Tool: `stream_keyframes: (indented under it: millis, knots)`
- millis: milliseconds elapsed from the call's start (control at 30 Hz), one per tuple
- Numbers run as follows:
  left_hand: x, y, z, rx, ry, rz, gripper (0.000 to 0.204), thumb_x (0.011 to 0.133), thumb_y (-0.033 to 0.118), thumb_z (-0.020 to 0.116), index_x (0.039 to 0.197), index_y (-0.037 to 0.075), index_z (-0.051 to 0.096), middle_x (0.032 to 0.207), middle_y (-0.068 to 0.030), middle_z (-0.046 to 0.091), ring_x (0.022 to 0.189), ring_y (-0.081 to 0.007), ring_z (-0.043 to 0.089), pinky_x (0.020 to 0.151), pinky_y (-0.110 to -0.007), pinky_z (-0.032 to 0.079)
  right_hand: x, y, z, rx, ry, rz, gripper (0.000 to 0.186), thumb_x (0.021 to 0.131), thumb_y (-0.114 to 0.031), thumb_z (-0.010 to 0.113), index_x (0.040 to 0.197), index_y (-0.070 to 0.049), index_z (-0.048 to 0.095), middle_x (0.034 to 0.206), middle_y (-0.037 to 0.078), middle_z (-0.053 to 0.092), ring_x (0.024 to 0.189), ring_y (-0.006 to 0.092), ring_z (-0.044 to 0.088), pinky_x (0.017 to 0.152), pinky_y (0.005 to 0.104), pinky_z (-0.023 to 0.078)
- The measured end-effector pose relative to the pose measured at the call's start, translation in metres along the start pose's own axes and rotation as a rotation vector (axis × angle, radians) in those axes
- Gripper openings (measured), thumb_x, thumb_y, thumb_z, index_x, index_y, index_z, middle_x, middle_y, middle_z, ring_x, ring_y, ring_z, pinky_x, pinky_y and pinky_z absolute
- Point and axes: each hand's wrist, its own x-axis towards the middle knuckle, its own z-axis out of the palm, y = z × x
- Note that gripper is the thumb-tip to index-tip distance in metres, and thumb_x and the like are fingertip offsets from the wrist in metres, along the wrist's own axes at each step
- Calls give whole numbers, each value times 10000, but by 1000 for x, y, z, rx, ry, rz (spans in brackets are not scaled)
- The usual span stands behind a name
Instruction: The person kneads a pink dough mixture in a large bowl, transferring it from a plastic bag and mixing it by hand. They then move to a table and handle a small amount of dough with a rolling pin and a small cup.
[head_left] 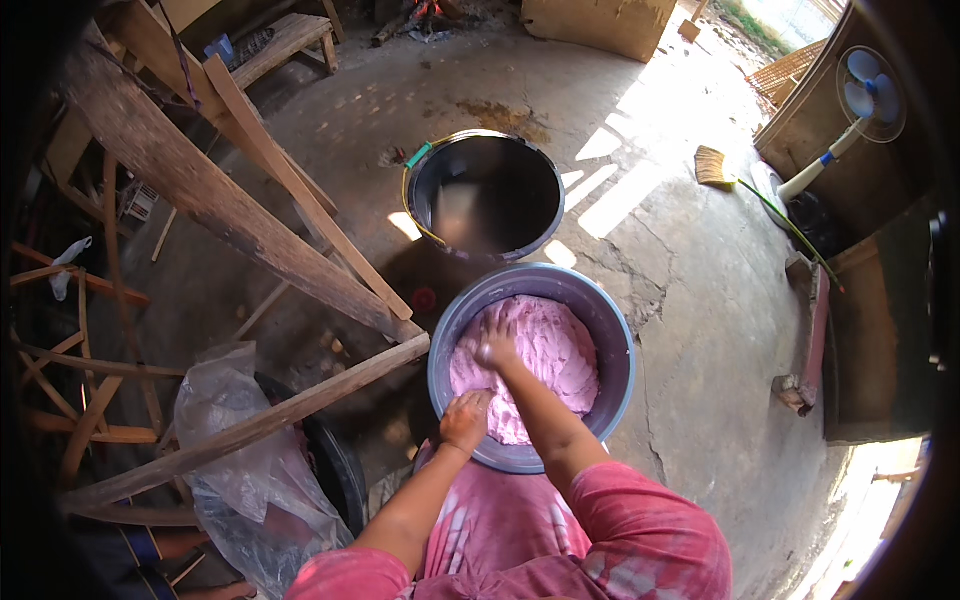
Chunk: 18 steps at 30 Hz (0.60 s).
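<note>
A blue-grey plastic basin [620, 380] in front of me holds a lumpy pink dough-like mass [555, 375]. My right hand [502, 340] presses into its upper left part with fingers spread and slightly smeared by motion. My left hand [465, 420] is at the basin's lower left side, its fingers bent and close together on the edge of the pink mass. Just beyond the basin stands a black bucket [535, 200] with a handle, its bottom dark inside.
Wooden beams [250, 220] crowd the left, over a plastic sheet [235, 460] and black tub [345, 470]. Someone's limbs [190, 545] show lower left. A broom [715, 168], standing fan [860, 95] and pink-edged plank [810, 350] are right; a bench [280, 45] and fire [425, 15] behind.
</note>
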Motion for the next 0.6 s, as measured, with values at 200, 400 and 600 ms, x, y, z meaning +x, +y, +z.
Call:
stream_keyframes:
  millis: [200, 400, 600]
  knots:
    - [-1, 0, 1, -29, -22, -14, 226, 861, 127, 509, 1028, 97, 659, 1005, -71, 677, 991, -237, 624, 856, -375, 481, -26, -14, 4, 130, -472, -85, 892, 843, -683, 408, 1504, -109, 235, 1564, 114, 209, 1419, 467, 93, 1097, 667, 45]
    - [2, 0, -2, -75, -2, -40, 189, 808, 119, 542, 951, 117, 666, 912, -70, 674, 876, -252, 643, 769, -384, 513, -43, -3, -37, 86, -380, -214, 876, 862, -684, 400, 1492, -92, 260, 1558, 166, 189, 1436, 413, 114, 1102, 657, 32]
    - [2, 1, -1, -92, 4, -79, 187, 833, 124, 526, 959, 108, 664, 925, -79, 682, 884, -260, 646, 763, -385, 524, -4, 46, -14, 305, -236, -11, 682, 943, -567, 353, 1423, -85, 402, 1516, 151, 307, 1396, 363, 277, 1131, 556, 178]
